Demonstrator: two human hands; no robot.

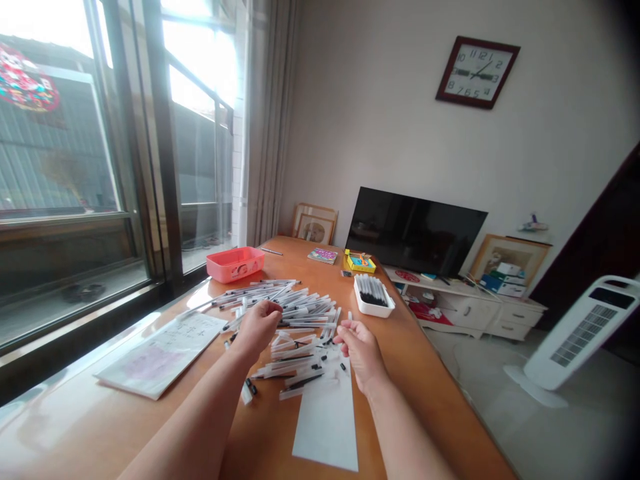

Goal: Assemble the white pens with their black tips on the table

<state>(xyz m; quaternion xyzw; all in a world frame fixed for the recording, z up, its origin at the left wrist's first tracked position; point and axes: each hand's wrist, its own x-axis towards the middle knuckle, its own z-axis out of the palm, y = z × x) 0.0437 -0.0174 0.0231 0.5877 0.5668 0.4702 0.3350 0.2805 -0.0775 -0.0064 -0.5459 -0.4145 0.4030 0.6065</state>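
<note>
A heap of clear pen barrels and pen parts (310,305) lies across the middle of the table. My left hand (261,327) is closed over the heap's near left side, fingertips pinched; whatever they hold is hidden. To the right of the heap, my right hand (361,345) has its fingers curled together, and the end of a clear pen barrel (350,315) sticks up from them. Below the hands, a white sheet (325,427) lies flat with small black caps (343,367) on its far part. More caps and a white piece (247,393) are near my left wrist.
A white tray (375,309) of black-ended pens stands right of the heap. A red plastic box (235,265) sits far left, a paper booklet (165,350) at left. Behind are a yellow box (361,263) and a colourful book (323,255). The table's right edge (450,373) runs beside my right arm.
</note>
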